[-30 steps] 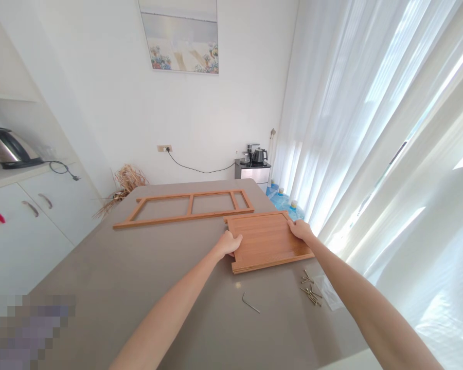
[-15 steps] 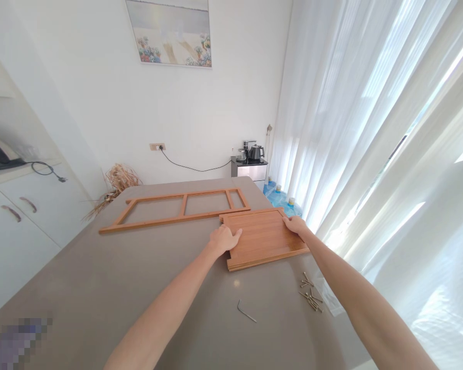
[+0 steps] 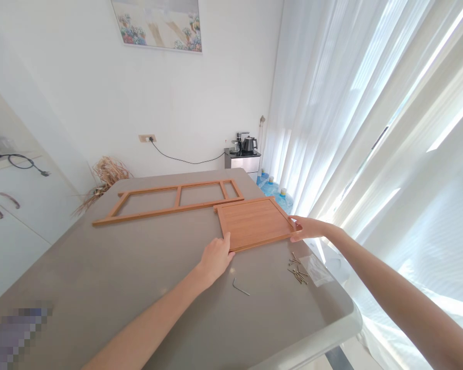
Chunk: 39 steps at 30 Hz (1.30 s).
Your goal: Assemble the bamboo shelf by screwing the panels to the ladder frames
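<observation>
A stack of brown wooden panels [image 3: 254, 222] lies on the right part of the table, its near edge facing me. My left hand [image 3: 215, 257] grips the near left corner, thumb on top and fingers at the edge. At the right end, my right hand [image 3: 306, 227] is closed around the near right corner. Just past the stack's left side lies a ladder-like wooden frame [image 3: 177, 198]. A bent hex key [image 3: 241, 288] rests in front of my left hand, and several screws [image 3: 298, 271] lie in a loose pile below my right hand.
A clear plastic bag [image 3: 317, 271] lies beside the screws near the right edge of the grey table [image 3: 158, 246]. White curtains [image 3: 312, 128] hang along the right. Behind the table stand a small cabinet with a kettle [image 3: 249, 144] and blue water bottles [image 3: 273, 189].
My right hand has moved from the panels' far right side to the near right corner. My left hand has slid toward the near left corner. The camera view has shifted.
</observation>
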Available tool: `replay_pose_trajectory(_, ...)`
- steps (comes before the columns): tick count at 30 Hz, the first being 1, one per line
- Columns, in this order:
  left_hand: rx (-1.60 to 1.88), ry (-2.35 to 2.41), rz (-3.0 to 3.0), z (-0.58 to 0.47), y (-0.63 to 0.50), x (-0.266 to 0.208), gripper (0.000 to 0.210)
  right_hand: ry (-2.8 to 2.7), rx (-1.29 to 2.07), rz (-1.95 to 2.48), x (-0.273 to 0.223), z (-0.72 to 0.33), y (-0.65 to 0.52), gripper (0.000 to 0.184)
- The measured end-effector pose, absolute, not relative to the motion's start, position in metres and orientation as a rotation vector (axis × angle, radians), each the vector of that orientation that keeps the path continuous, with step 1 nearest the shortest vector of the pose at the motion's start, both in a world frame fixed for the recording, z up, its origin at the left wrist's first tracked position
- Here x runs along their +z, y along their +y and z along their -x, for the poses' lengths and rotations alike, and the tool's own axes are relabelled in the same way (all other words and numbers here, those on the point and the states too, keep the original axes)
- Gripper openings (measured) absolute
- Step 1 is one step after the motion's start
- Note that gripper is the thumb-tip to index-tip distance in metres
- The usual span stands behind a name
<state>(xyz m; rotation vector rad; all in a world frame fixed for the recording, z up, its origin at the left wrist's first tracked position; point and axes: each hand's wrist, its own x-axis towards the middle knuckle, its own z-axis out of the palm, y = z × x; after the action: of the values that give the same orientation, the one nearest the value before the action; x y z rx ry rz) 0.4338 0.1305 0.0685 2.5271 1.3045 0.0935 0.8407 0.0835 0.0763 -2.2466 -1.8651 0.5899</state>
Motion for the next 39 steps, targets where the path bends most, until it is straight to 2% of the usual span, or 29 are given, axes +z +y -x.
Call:
replay_pose_trajectory(3,0.086,1.321,-2.57,-0.437,0.131,0.066,0.054,-1.904,0.595,2.302,0.073,-0.838,0.082,0.046)
replay_pose_trajectory(5,0.092,1.322,-2.589,-0.437,0.133,0.066,0.047,-1.929,0.559,2.323,0.071,-0.834,0.085,0.038)
replay_pose_trajectory(8,0.122,1.31,-2.608,-0.432,0.135,0.067,0.045,-1.97,0.511,2.322,0.072,-0.829,0.083,0.039)
replay_pose_trajectory(13,0.238,1.252,-2.609,-0.411,0.122,0.069,0.07,-1.999,0.339,2.274,0.08,-0.815,0.04,0.063)
replay_pose_trajectory(15,0.314,1.206,-2.611,-0.398,0.109,0.069,0.064,-2.026,0.289,2.223,0.084,-0.804,0.012,0.062)
replay_pose_trajectory(17,0.366,1.116,-2.619,-0.386,0.095,0.068,0.053,-2.076,0.306,2.166,0.086,-0.789,-0.015,0.053)
replay_pose_trajectory(20,0.333,0.882,-2.63,-0.371,0.076,0.065,0.042,-2.146,0.383,2.114,0.086,-0.764,-0.043,0.047)
replay_pose_trajectory(26,0.284,0.608,-2.62,-0.363,0.062,0.055,0.029,-2.227,0.418,2.121,0.075,-0.735,-0.05,0.057)
replay_pose_trajectory(28,0.317,0.561,-2.621,-0.366,0.063,0.049,0.027,-2.234,0.371,2.139,0.067,-0.731,-0.044,0.057)
replay_pose_trajectory(35,0.498,0.491,-2.587,-0.369,0.066,0.029,0.026,-2.184,0.081,2.071,0.04,-0.715,-0.035,0.037)
replay_pose_trajectory(39,0.595,0.494,-2.527,-0.367,0.063,0.024,0.025,-2.022,-0.112,2.053,0.029,-0.709,-0.054,0.047)
